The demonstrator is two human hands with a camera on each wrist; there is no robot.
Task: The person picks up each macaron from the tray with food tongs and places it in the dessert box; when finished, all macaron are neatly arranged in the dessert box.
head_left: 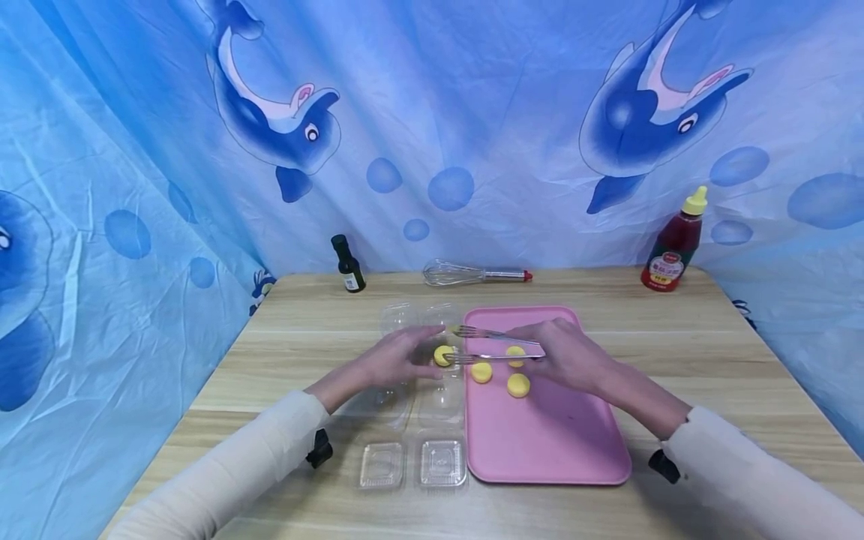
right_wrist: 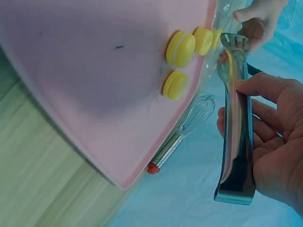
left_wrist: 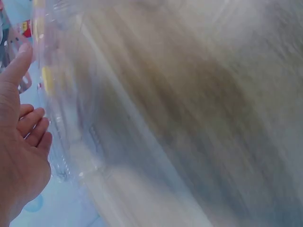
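My right hand (head_left: 567, 356) grips a pair of metal tongs (right_wrist: 244, 142) with slotted tips, thumb on one arm. Spread apart, the tong tips reach left past the pink tray's edge, over the clear plastic boxes (head_left: 442, 409). A yellow macaron (head_left: 443, 355) is at the lower tip, within the boxes' area; a bit of yellow also shows by the upper tip. Beside them my left hand (head_left: 401, 356) hovers at the boxes, thumb and fingers extended and holding nothing. Three more yellow macarons (head_left: 518, 385) lie on the pink tray (head_left: 547, 450), toward its left side.
Behind the boxes and tray lie a whisk (head_left: 475, 274) with a red end and a small dark bottle (head_left: 348, 264). A red sauce bottle (head_left: 673, 244) stands at the back right. A blue dolphin curtain (head_left: 459, 135) hangs behind the wooden table (head_left: 715, 375).
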